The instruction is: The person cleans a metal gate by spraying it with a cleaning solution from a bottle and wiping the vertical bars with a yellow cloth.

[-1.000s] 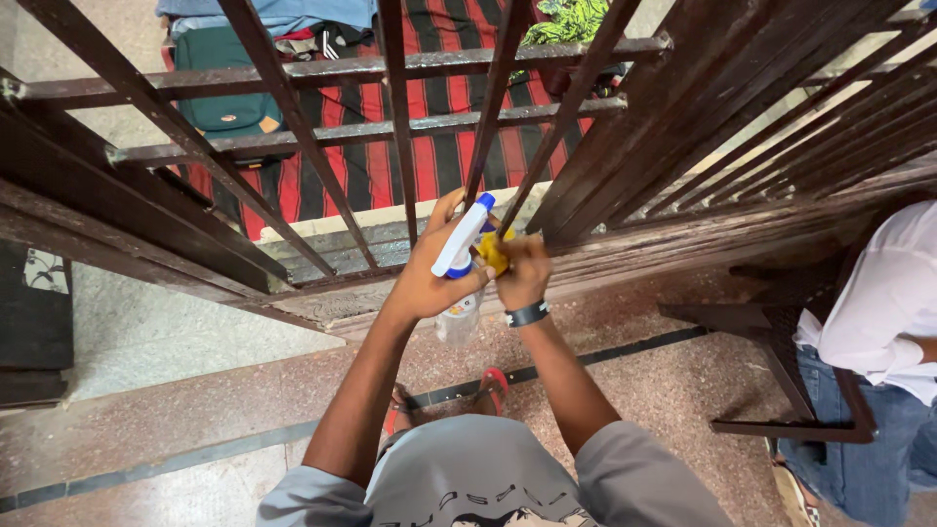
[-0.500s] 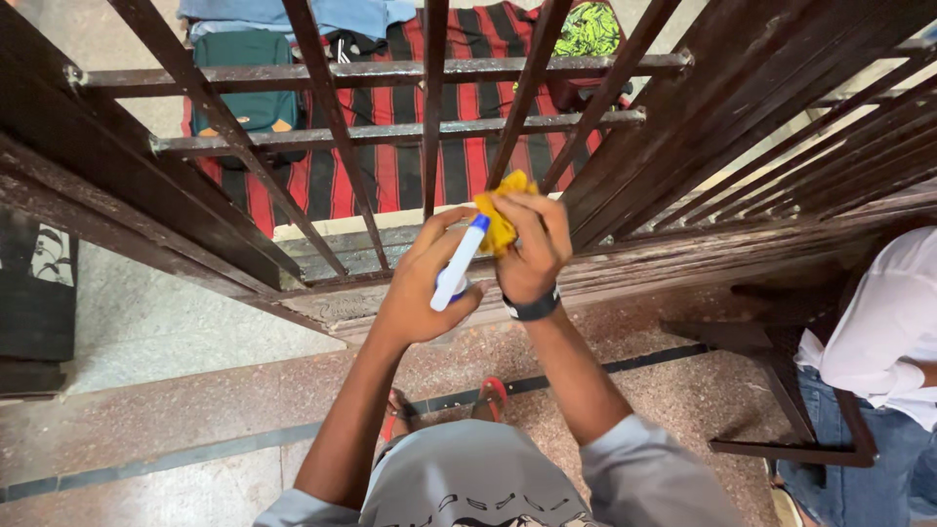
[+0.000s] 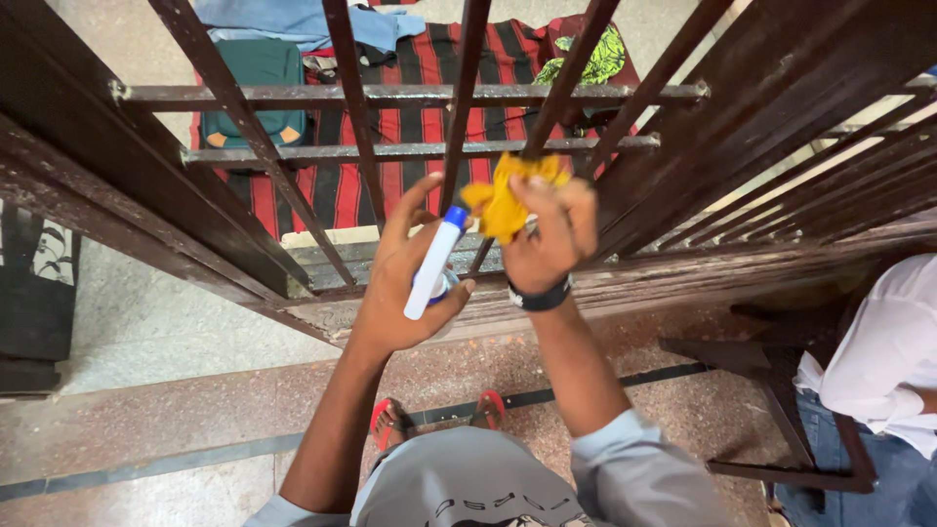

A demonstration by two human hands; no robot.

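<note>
Dark upright bars [image 3: 353,117] of the metal grille [image 3: 410,96] stand close together straight ahead, crossed by two horizontal rails [image 3: 390,152]; the gaps between them look wide enough for fingers or a narrow hand. The right hand [image 3: 547,234] with its yellow cloth [image 3: 503,200] fills one gap at a bar. A dark chair [image 3: 781,390] and a seated person [image 3: 878,361] block the right. Bare floor [image 3: 166,420] lies open to the left.
</note>
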